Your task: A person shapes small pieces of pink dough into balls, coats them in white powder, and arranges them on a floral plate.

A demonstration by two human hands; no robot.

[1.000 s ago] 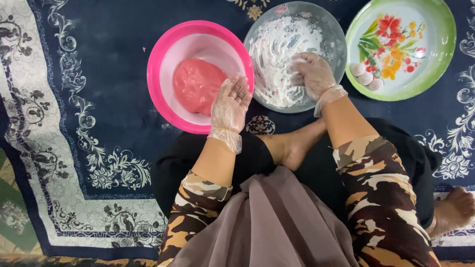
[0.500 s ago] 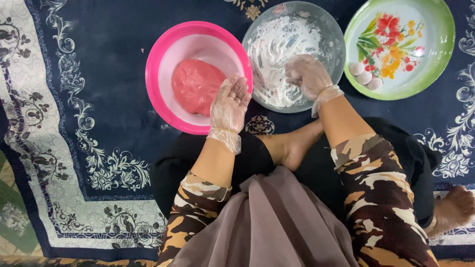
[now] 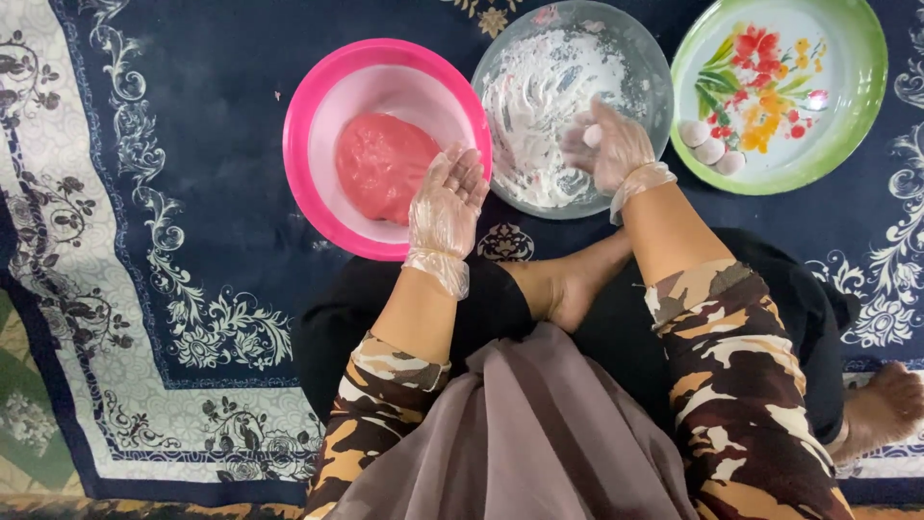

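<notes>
Head view: dark blue patterned carpet point(image 3: 192, 144); round pink plastic bowl point(image 3: 318, 116) upper centre holds red dough lump point(image 3: 380, 164); clear glass floured bowl point(image 3: 645, 67) beside it; gloved left hand point(image 3: 445, 197) spread over pink rim; gloved right hand point(image 3: 611, 144) pinching small white dough ball point(image 3: 593, 136) over glass bowl

Cut off at the top edge: glass flour bowl point(image 3: 539, 67) and green flowered plate point(image 3: 857, 116). Hidden by curled fingers of right hand point(image 3: 608, 146): whatever sits inside. Blurred through glove: grip.

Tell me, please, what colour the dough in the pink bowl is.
The dough is reddish pink, darker than its pink bowl; the head view shows it.
</notes>
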